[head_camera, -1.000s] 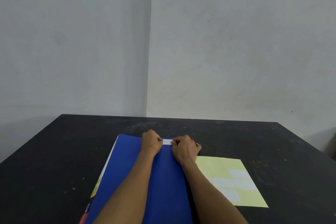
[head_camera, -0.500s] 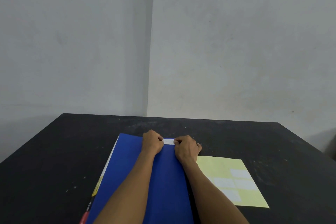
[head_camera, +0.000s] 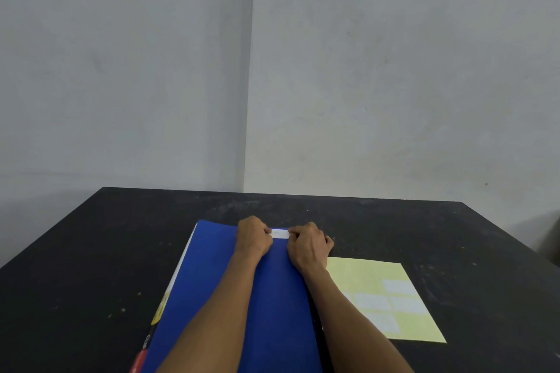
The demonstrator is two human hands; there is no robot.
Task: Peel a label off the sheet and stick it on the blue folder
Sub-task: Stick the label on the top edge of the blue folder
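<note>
A blue folder (head_camera: pixel 212 275) lies on the black table in front of me. A white label (head_camera: pixel 280 234) rests flat near the folder's far edge. My left hand (head_camera: pixel 253 239) covers the label's left end with curled fingers. My right hand (head_camera: pixel 307 247) covers its right end the same way. Both press down on the label; only its middle strip shows. To the right of the folder lies the pale yellow label sheet (head_camera: pixel 363 275) with several white labels (head_camera: pixel 400 286) on it.
The black table (head_camera: pixel 91 266) stands in a corner between two grey walls. A white, yellow and red item (head_camera: pixel 159 312) sticks out under the folder's left edge. The table's far edge runs just before the walls.
Both hands stay on the label's ends. The gap between them and the visible strip of label look about the same.
</note>
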